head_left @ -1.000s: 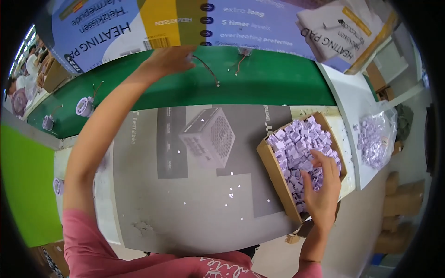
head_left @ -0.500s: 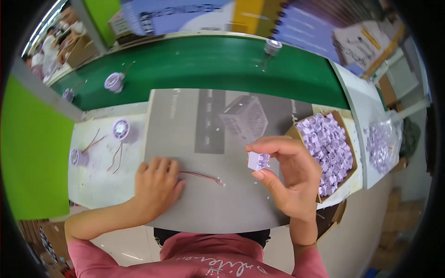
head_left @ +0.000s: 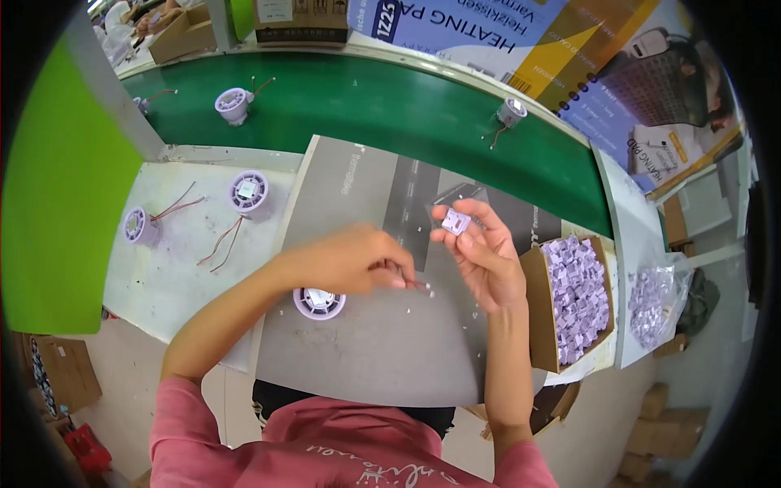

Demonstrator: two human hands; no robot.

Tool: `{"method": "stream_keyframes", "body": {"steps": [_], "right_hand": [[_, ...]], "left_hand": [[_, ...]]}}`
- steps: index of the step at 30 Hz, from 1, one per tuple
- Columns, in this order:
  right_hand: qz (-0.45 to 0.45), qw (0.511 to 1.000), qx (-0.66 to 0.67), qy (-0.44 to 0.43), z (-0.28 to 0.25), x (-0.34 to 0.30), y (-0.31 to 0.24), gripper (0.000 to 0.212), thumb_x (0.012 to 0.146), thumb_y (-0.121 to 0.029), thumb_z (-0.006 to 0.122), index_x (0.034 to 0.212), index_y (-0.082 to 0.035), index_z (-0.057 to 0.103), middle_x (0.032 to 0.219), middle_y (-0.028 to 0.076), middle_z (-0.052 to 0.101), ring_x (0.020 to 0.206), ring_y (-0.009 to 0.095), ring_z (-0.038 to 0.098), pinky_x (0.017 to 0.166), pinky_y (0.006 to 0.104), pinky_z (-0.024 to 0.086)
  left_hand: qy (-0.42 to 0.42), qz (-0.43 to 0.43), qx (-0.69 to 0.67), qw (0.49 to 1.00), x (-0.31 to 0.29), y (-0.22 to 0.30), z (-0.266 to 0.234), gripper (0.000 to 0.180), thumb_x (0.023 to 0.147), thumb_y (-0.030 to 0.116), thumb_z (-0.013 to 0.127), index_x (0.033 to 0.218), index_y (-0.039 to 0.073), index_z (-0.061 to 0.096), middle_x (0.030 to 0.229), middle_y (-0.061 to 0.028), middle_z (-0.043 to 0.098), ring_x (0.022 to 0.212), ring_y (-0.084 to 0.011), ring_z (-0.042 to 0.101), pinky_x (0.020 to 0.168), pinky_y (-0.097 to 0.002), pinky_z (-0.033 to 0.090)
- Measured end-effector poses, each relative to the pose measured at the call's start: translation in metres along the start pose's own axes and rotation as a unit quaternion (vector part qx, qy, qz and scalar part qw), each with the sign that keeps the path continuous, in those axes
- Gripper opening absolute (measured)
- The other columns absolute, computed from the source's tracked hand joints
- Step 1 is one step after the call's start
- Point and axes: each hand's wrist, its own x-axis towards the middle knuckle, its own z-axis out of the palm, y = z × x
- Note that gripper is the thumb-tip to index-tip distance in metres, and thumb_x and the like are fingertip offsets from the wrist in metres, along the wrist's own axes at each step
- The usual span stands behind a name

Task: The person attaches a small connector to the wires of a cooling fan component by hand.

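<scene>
My left hand, a little smeared by motion, is closed in a pinch on thin reddish wires with pale ends. Under its wrist lies a round lilac plastic fitting with a white centre, its far side hidden by the arm. My right hand, raised over the grey board, grips a small lilac plastic piece with slots between thumb and fingers. To the left on the white table are two more lilac fittings, one with a spoked face and one tipped sideways, both trailing wires.
An open carton full of small lilac pieces stands right of the grey board. Beyond runs a green conveyor belt carrying several wired fittings. A clear bag of lilac parts lies far right; a green panel rises at left.
My left hand has lifted off the board and moved right, now pinching the wires and uncovering the fitting. My right hand has moved farther away with the lilac piece turned. The view has shifted.
</scene>
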Motion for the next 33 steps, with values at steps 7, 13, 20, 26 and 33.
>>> {"method": "stream_keyframes", "body": {"steps": [7,13,20,26,33], "right_hand": [[0.018,0.985,-0.172,0.021,-0.011,0.002,-0.001,0.037,0.095,-0.007,0.064,0.129,0.004,0.055,0.120,0.019,0.064,0.101,0.021,0.067,0.089,0.0321,0.054],[-0.046,0.954,-0.293,0.037,-0.003,0.001,0.007,0.035,0.097,-0.007,0.061,0.129,0.006,0.056,0.117,0.015,0.065,0.102,0.016,0.064,0.087,0.0306,0.052],[-0.045,0.946,-0.318,0.040,0.001,-0.002,0.014,0.033,0.096,-0.006,0.061,0.128,0.005,0.058,0.109,0.012,0.068,0.097,0.015,0.064,0.084,0.0273,0.050],[-0.086,0.935,-0.340,0.048,0.008,-0.001,0.020,0.033,0.092,0.000,0.065,0.124,0.005,0.061,0.110,0.012,0.067,0.096,0.015,0.064,0.081,0.0272,0.050],[-0.189,0.848,-0.493,0.056,0.010,0.000,0.022,0.030,0.086,0.004,0.068,0.116,0.003,0.067,0.109,0.013,0.067,0.091,0.017,0.063,0.075,0.0274,0.051]], "left_hand": [[0.120,0.013,-0.214,0.969,-0.006,-0.014,0.006,0.016,0.097,0.016,0.063,0.096,0.001,0.069,0.086,-0.0047,0.071,0.080,-0.0125,0.066,0.073,-0.0285,0.049],[0.178,-0.035,-0.285,0.941,-0.005,-0.004,0.008,0.017,0.096,0.018,0.065,0.094,0.002,0.067,0.081,-0.0020,0.067,0.077,-0.0077,0.064,0.071,-0.0233,0.046],[0.196,-0.064,-0.306,0.929,-0.007,0.000,0.006,0.017,0.094,0.020,0.066,0.091,0.003,0.067,0.073,0.0006,0.063,0.070,-0.0051,0.059,0.064,-0.0218,0.043],[0.183,-0.069,-0.320,0.927,-0.007,-0.001,0.005,0.016,0.092,0.019,0.066,0.088,0.003,0.068,0.072,0.0006,0.063,0.069,-0.0052,0.059,0.062,-0.0205,0.041],[0.244,-0.065,-0.270,0.929,-0.005,-0.004,0.012,0.013,0.091,0.015,0.067,0.087,0.002,0.068,0.071,0.0016,0.062,0.067,-0.0054,0.059,0.061,-0.0205,0.042]]}}
